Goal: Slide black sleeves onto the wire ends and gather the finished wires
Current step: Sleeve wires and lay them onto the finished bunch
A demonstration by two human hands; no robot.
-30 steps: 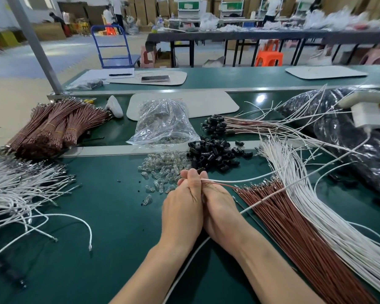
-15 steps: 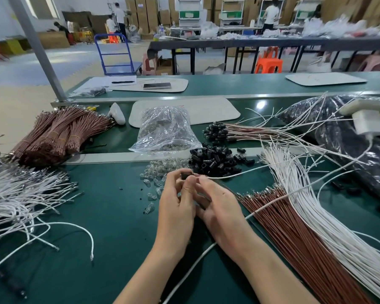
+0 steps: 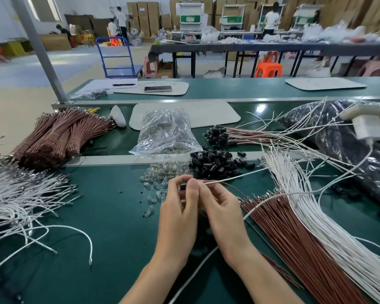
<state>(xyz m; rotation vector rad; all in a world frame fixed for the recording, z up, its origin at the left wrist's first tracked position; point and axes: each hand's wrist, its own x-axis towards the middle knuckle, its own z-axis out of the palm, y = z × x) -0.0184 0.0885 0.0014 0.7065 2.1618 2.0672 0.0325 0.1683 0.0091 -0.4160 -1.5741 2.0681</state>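
My left hand pinches a small black sleeve between thumb and fingertips. Touching it, my right hand pinches the end of a white wire together with a thin brown wire, their ends at the sleeve. Just beyond my fingers lies a heap of loose black sleeves. Behind that lies a gathered bunch of wires with black sleeves on their ends. Long brown wires and white wires fan out on the right.
A clear bag of small glass bulbs stands behind loose bulbs. Bundled brown wires lie at the back left, a tangle of white wires on the left. A large dark plastic bag fills the right.
My hands have parted slightly and risen from the bench. My left fingers now show a black sleeve at the wire ends; the camera has tilted up a little.
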